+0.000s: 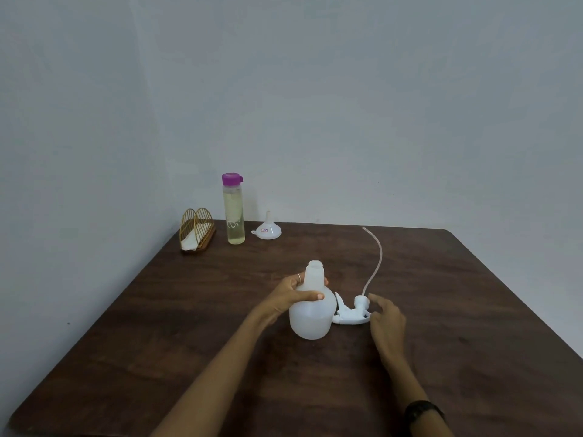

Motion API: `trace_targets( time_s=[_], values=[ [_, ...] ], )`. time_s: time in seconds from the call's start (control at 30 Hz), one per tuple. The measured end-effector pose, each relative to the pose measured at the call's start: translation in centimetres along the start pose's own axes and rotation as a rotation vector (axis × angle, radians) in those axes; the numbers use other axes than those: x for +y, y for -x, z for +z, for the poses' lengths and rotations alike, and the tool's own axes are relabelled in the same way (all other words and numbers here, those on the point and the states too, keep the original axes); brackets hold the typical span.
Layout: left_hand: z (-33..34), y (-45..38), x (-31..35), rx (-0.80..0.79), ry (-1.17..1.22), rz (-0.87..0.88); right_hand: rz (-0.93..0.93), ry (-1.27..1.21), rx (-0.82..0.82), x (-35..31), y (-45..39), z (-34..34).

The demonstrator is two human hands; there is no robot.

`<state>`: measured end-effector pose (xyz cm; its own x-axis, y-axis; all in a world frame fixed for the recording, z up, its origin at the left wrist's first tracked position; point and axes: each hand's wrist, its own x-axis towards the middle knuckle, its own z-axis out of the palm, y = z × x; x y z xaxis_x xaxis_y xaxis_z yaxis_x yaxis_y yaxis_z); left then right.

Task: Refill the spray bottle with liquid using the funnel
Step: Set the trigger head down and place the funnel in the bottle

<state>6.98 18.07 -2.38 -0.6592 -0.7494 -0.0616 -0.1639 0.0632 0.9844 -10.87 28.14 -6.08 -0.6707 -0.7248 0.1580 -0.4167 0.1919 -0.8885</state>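
A white translucent spray bottle [310, 316] stands upright mid-table, its neck uncapped. My left hand [288, 294] is wrapped around its shoulder and neck. The white trigger spray head [351, 312] lies on the table just right of the bottle, its long tube [377, 260] curving away toward the back. My right hand [386, 320] hovers just right of the head with fingers apart, holding nothing. A white funnel [268, 230] rests mouth-down at the back. Left of the funnel stands a tall clear bottle [235, 212] of pale yellow liquid with a purple cap.
The dark wooden table [189, 342] stands against a pale wall, with a corner at the back left. A gold wire napkin holder [197, 230] with white tissue sits at that corner. A dark band wraps my right wrist [422, 410].
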Motion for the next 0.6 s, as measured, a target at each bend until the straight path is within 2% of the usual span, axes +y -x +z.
trace_targets(
  time_s=[0.33, 0.6],
  values=[
    [-0.3, 0.5, 0.5, -0.048, -0.034, -0.028, -0.107, 0.071, -0.013, -1.2, 0.4, 0.0],
    [-1.5, 1.1, 0.6, -0.141, -0.013, -0.082, -0.293, -0.017, -0.081, -6.3, -1.2, 0.6]
  ],
)
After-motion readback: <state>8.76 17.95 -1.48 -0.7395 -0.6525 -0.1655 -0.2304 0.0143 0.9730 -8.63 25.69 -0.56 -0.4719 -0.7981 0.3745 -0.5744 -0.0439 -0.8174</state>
